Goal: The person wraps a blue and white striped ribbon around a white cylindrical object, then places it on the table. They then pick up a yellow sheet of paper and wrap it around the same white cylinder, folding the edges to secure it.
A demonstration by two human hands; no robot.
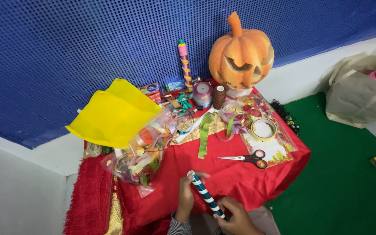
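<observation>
My left hand [185, 196] grips the upper end of a thin stick wound in teal and white stripes [205, 194]. My right hand [236, 215] holds the same stick at its lower end, near the bottom edge of the view. The stick slants from upper left to lower right, just in front of a small table under a red cloth [236, 178]. Red-handled scissors [247, 158] lie on the cloth a little beyond my hands.
On the table: an orange carved pumpkin [241, 53], a tape roll [263, 129], ribbon spools [203, 93], a green ribbon [204, 132], a clear bag of coloured strips [142, 152], yellow sheets [114, 114]. A beige bag [360, 93] stands on the green floor [340, 187] at right.
</observation>
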